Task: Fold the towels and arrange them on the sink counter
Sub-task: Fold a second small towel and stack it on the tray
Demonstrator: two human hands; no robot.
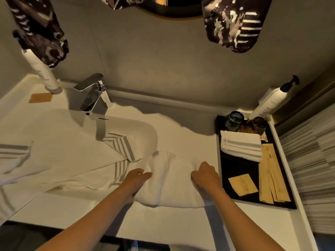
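Observation:
A folded white towel (170, 180) lies on the white sink counter (163, 225), just right of the basin. My left hand (138, 176) pinches its left edge and my right hand (205, 173) grips its right edge, both hands closed on the cloth. A larger white towel with grey stripes (72, 160) is spread loosely over the basin to the left, one striped corner folded up near the tap. Another folded striped towel (241, 147) rests on the black tray at the right.
A chrome tap (92, 95) stands behind the basin. The black tray (233, 171) holds two glasses (233, 121), paper packets and a card. A pump bottle (272, 100) stands at the back right, a white tube (45, 73) at the back left.

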